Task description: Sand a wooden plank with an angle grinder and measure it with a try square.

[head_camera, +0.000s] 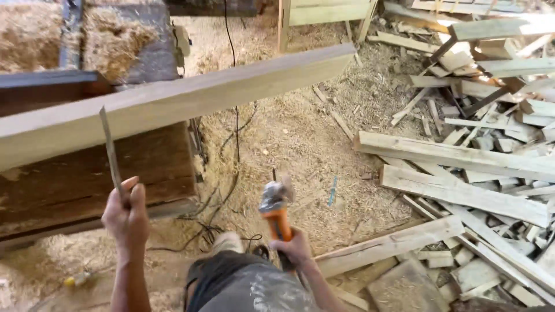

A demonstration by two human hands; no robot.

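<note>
My left hand (126, 212) grips a thin flat metal blade or strip (110, 147) that points up toward a long pale wooden plank (191, 98). The plank lies across a dark wooden bench (87, 179) and juts out to the right over the floor. My right hand (296, 247) holds an orange power tool (276, 211) by its body, its grey head pointing away from me, low over the sawdust-covered floor. My grey trousers and a shoe (228, 241) show at the bottom.
Sawdust (300, 138) covers the floor. A big heap of offcut boards and wood scraps (480, 167) fills the right side. Black cables (234, 133) trail across the floor beside the bench. A machine table piled with sawdust (115, 40) stands at the upper left.
</note>
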